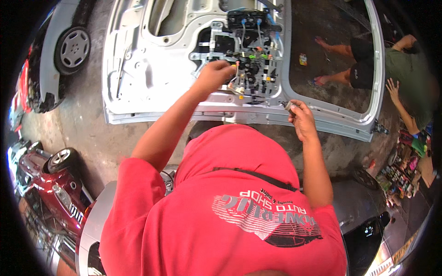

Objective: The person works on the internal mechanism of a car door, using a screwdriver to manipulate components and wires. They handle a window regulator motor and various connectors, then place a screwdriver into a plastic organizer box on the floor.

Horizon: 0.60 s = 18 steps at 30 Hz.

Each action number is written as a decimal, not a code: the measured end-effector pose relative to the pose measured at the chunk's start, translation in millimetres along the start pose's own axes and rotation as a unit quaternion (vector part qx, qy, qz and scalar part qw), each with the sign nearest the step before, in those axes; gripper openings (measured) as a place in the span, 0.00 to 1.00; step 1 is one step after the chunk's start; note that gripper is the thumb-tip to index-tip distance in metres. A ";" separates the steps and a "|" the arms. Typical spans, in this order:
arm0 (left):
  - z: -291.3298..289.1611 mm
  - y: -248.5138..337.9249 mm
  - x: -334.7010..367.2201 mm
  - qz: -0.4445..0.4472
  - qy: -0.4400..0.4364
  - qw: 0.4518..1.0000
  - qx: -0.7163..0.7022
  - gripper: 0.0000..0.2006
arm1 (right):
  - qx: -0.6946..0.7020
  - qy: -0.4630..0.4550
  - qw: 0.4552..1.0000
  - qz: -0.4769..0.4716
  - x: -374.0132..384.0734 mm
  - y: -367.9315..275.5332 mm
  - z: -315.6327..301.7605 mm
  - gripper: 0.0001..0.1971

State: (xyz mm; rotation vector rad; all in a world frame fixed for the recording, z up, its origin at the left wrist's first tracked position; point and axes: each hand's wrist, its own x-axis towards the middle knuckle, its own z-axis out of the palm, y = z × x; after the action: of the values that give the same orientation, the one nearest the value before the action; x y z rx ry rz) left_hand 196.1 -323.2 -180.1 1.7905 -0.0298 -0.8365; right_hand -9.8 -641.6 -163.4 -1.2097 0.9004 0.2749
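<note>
A white vehicle door [152, 94] lies in front of me with its inner side up. In the middle of it sits an assembly of black parts, wires and small coloured connectors [258, 56]. My left hand [214, 77] reaches over this assembly with its fingertips closed near a thin wire [236, 72]. Whatever those fingers pinch is hidden or too small to name. Over the door's near edge my right hand [302, 120] grips a small cylindrical metal part [288, 106] with a thin tip pointing left.
Beyond the door's window opening, another person [410, 87] sits on the right, legs seen through the frame. Cars stand on the left, one grey [49, 69], one dark red [57, 188]. Assorted items [403, 161] lie in a pile at right. A small yellow packet [303, 59] is on the floor.
</note>
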 end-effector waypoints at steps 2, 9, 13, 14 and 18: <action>-66.2 -37.0 -16.5 0.007 0.106 0.994 -0.021 0.14 | -0.015 -0.029 0.999 -0.005 5.3 -5.1 17.7 0.18; -172.8 -93.7 -68.7 -0.047 0.220 0.930 0.290 0.14 | -0.212 -0.057 0.973 -0.071 25.8 -38.2 89.0 0.20; -168.7 -114.9 -68.2 -0.039 0.242 0.917 0.314 0.16 | -0.349 -0.040 0.925 -0.145 43.1 -45.7 119.1 0.19; -169.4 -121.3 -69.9 -0.036 0.245 0.918 0.310 0.15 | -0.385 -0.034 0.905 -0.179 44.5 -47.1 127.1 0.19; -167.5 -128.7 -69.0 -0.023 0.245 0.916 0.316 0.15 | -0.471 -0.020 0.840 -0.268 51.6 -46.8 148.0 0.20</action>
State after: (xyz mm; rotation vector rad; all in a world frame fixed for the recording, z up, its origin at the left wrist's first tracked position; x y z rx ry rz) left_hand 188.6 -106.3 -228.2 2.5831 0.0794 -0.3994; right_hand 119.1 -541.0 -158.3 -2.3025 0.3122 0.2909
